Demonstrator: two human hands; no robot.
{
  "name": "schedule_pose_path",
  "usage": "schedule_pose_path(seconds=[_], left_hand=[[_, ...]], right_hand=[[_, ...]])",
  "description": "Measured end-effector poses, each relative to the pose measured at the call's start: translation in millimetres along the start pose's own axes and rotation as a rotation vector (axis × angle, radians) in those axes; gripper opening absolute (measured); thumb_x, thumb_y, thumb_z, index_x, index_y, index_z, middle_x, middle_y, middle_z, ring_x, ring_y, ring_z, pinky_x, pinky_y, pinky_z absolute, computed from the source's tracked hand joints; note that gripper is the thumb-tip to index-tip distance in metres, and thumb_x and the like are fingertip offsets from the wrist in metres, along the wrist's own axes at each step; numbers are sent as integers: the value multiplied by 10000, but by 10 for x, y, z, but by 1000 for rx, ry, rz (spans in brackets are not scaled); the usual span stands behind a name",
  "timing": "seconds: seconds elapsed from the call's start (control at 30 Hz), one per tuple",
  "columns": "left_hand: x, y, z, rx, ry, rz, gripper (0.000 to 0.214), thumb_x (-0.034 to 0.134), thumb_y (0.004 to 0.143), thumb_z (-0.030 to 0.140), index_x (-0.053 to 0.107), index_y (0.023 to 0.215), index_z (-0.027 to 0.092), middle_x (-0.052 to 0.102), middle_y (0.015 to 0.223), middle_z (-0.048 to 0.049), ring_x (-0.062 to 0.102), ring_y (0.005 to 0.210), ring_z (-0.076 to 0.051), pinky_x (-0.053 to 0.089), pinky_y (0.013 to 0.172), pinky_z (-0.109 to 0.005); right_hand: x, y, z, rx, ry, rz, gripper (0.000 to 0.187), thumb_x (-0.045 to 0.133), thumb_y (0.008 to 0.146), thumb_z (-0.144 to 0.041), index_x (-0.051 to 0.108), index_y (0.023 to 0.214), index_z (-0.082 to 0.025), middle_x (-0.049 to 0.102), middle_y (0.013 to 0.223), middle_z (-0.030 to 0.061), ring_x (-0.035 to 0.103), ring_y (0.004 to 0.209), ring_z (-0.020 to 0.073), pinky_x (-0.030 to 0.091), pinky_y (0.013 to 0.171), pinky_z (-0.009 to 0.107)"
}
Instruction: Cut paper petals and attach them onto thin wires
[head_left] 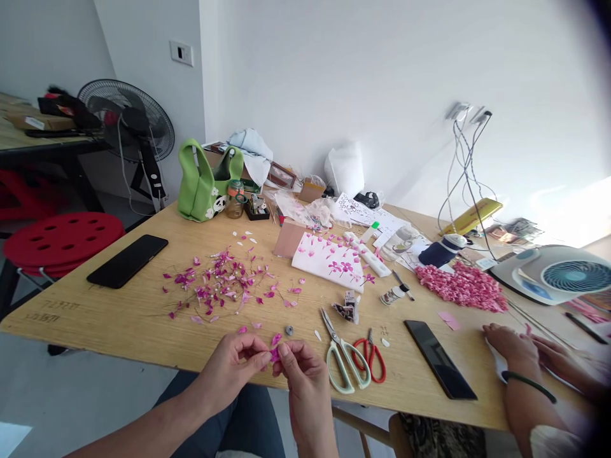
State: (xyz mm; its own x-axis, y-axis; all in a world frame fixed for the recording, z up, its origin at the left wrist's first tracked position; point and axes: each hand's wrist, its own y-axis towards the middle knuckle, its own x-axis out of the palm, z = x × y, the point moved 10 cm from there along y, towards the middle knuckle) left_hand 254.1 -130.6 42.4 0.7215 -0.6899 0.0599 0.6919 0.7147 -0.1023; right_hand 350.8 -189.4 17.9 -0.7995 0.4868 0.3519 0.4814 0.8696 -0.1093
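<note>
A small magenta petal (275, 354) is pinched between the fingertips of my left hand (236, 364) and my right hand (304, 372), just above the table's front edge. Another pink petal (276, 339) shows right behind my fingertips. Beyond my hands spreads a loose pile of magenta petals and thin stems (224, 280). A small grey roll (289, 330) lies behind my right hand. To its right are pale-handled scissors (344, 356), blades pointing away, and small red-handled pliers (371, 359) partly beside them.
A white cloth with pink flowers (324, 261) lies mid-table. Black phones lie left (128, 261) and right (440, 359). Behind are a green bag (198, 191) and a jar (235, 200). At right, another person's hands (513, 343) work near a pink heap (461, 286) and a fan (558, 273).
</note>
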Motion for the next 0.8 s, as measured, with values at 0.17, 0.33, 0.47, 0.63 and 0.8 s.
schedule_pose_path(seconds=[0.17, 0.33, 0.47, 0.63, 0.8], left_hand=[[-56, -27, 11, 9, 15, 77, 228, 603, 768, 336, 645, 639, 153, 641, 632, -27, 575, 653, -171, 443, 660, -254], [-100, -19, -67, -43, -26, 117, 233, 622, 739, 343, 620, 604, 154, 604, 608, -13, 538, 638, -162, 430, 660, -260], [-120, -9, -115, -67, -55, 128, 225, 636, 726, 338, 600, 599, 155, 569, 600, 1, 508, 627, -151, 420, 646, -256], [-70, 1, -147, -69, -52, 92, 228, 619, 738, 343, 612, 614, 152, 601, 614, -18, 543, 644, -170, 428, 663, -272], [-102, -7, -159, -58, -41, 139, 230, 626, 725, 340, 595, 583, 161, 578, 584, 1, 522, 620, -154, 421, 647, -254]], right_hand=[[39, 23, 22, 23, 35, -17, 236, 714, 746, -371, 643, 701, -151, 575, 612, -7, 486, 562, 102, 389, 573, 222], [86, 31, 54, 112, 104, -52, 298, 679, 771, -423, 649, 694, -136, 589, 606, 11, 516, 559, 107, 402, 555, 219], [83, 25, 114, 173, 106, -65, 367, 634, 793, -481, 637, 699, -126, 602, 596, 27, 523, 541, 109, 399, 522, 216], [72, 39, 91, 142, 47, -67, 314, 734, 715, -415, 612, 678, -128, 564, 576, -12, 478, 504, 79, 369, 513, 199], [76, 44, 73, 110, 40, -61, 317, 738, 705, -412, 609, 654, -127, 551, 557, -17, 464, 505, 77, 352, 513, 196]])
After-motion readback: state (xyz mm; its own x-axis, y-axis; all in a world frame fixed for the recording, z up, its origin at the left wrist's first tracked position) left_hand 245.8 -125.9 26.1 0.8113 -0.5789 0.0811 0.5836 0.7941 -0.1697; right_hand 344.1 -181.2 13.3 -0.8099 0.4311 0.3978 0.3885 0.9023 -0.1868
